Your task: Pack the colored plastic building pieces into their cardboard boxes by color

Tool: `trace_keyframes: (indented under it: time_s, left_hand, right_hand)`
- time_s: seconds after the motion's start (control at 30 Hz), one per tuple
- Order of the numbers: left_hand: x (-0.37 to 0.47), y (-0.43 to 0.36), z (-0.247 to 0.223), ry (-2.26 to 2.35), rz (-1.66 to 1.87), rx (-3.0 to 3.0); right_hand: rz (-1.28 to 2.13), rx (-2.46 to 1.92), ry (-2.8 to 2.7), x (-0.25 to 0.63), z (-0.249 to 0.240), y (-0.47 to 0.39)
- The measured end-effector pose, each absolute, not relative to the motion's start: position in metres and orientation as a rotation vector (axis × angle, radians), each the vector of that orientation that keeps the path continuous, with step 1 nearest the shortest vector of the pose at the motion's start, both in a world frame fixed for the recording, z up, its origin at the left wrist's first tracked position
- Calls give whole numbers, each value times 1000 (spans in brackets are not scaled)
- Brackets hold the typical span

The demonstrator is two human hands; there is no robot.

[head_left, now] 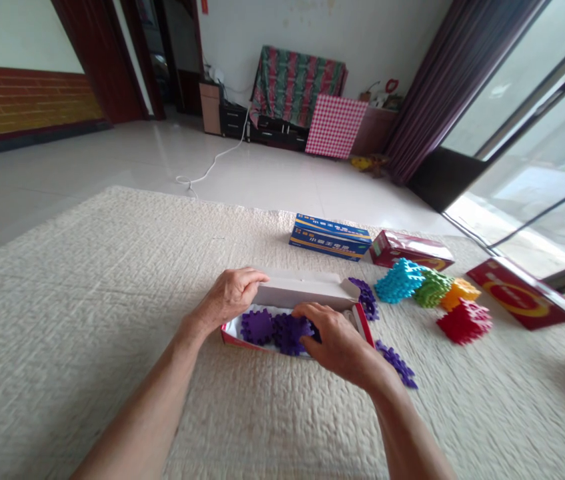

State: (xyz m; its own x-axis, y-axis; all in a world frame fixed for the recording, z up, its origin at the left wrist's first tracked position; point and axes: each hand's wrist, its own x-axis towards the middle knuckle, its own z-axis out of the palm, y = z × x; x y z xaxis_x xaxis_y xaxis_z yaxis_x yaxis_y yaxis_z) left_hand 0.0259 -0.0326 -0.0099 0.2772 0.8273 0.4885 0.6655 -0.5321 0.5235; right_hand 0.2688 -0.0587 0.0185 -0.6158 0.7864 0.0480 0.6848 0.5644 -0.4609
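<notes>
An open cardboard box (367,325) with red sides and a white inside lies on the quilted mat. Its white lid flap (307,293) stands raised at the back, and my left hand (232,293) pinches the flap's left end. Inside the box are purple toothed plastic blocks (257,327). My right hand (332,337) reaches in from the right, fingers and thumb curled around one purple block (292,333), partly covering it. Outside on the right lie another purple block (365,299), behind the box, and a flat purple block (396,365) beside my right wrist.
Toothed block stacks in blue (399,280), green (433,288), orange (461,293) and red (465,321) sit on the right. Behind them are a blue box (329,238), a dark red box (411,251) and a larger red box (527,293). The cream mat (87,320) spreads beneath.
</notes>
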Motion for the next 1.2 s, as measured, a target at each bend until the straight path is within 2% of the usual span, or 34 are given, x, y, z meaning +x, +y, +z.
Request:
trace_keyframes:
  time_s: [0.43,0.63,0.87,1.03,1.2]
  left_hand:
    - [25,-32,-12,1398,1080,2289]
    - [25,-31,-13,1391,1076,2284]
    - [25,-32,-12,1409,1065,2265]
    - [25,-31,-11,1393,1072,2286]
    - [24,-28,-16,1371,1118,2329]
  right_hand:
    - [528,-1047,-2877,270,28,-39]
    - [450,-1101,-2820,270,37,-37]
    - [528,-1019,-2832,266,39,-39]
    - [483,-1086,-2618,293,58,-36]
    - [220,-1363,-2195,357,65,-15]
